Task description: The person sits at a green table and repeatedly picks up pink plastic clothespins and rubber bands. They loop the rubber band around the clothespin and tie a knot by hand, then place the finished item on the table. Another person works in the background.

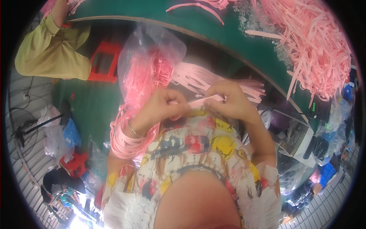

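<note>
Pale pink strap (202, 101) stretched in front of the chest, in the gap between left hand (173, 104) and right hand (233, 101); right thumb and forefinger pinch it, left fingers curl closed at its other end. Clear plastic bag (169, 41), just beyond the left hand, contains a mass of pink straps (139, 74), with more pink loops (127, 143) hanging around the left forearm. Green table (228, 36) ahead bears a large loose heap of pink straps (314, 49) beside small clear pieces (248, 17).
</note>
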`<state>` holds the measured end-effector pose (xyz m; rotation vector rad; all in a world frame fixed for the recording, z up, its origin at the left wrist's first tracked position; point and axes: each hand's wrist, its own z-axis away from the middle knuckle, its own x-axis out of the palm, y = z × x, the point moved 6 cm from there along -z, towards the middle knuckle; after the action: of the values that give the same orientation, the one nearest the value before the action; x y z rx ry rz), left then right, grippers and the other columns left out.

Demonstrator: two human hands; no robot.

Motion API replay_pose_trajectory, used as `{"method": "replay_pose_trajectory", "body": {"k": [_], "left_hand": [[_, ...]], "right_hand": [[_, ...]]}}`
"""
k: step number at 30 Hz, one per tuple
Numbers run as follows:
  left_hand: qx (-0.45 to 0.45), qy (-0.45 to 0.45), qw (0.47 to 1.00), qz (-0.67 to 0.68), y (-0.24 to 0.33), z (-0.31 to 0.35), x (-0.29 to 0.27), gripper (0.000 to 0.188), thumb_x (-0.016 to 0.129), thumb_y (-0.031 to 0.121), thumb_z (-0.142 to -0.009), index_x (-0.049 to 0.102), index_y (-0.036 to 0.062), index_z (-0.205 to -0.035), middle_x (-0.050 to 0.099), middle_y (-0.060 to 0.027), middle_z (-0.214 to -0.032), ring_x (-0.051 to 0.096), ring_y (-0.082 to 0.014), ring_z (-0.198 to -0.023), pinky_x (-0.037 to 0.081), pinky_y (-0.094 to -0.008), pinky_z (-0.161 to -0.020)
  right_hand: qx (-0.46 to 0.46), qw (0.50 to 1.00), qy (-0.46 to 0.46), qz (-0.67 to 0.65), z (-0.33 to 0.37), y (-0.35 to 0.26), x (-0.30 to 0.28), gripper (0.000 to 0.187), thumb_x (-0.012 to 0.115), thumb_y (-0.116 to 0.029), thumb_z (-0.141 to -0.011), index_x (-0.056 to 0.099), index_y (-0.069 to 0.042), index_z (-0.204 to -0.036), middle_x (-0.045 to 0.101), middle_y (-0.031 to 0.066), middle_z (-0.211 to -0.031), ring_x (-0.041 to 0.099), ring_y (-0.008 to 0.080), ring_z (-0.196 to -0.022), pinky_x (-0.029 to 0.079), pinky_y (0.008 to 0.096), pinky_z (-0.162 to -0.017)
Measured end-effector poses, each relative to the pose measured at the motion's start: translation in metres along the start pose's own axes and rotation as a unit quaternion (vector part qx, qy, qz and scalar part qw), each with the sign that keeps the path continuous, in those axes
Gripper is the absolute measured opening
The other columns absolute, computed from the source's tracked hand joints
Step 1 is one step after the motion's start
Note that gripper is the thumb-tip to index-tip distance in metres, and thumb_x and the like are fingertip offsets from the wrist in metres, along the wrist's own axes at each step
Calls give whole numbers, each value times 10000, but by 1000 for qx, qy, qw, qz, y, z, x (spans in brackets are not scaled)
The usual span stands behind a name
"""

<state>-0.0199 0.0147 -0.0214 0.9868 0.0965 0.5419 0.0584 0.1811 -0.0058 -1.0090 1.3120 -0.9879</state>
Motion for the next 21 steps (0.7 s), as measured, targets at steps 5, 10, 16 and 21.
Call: {"method": "replay_pose_trajectory", "body": {"k": [5,10,16,21], "left_hand": [[9,-7,999,34,2,1,5,89,643,90,-838,663,4,-833,602,-9,-663,549,-75,-615,402,-208,-547],[104,-21,993,-52,6,-10,8,97,665,118,-808,678,25,-782,583,-9,-642,548,-97,-626,401,-235,-590],[297,43,920,-253,23,-16,15,56,696,120,-725,686,65,-717,597,-35,-651,564,-160,-593,403,-304,-642],[298,28,922,-244,25,-16,23,59,699,126,-717,678,74,-699,598,-28,-652,563,-159,-588,390,-300,-659]], "right_hand": [[-14,1000,24,11,2,1,-6,135,675,-137,-758,657,-14,-810,641,95,-734,603,213,-693,449,324,-655],[-48,996,-21,66,-2,2,-9,125,687,-119,-734,658,-28,-815,632,90,-718,589,237,-675,443,354,-682],[-70,977,97,179,-16,-16,-49,141,663,-111,-773,647,-11,-872,636,115,-838,597,287,-834,460,371,-772],[-104,787,312,522,-50,-9,-112,77,660,-160,-785,673,-104,-836,633,52,-823,572,261,-818,370,425,-751]]}}
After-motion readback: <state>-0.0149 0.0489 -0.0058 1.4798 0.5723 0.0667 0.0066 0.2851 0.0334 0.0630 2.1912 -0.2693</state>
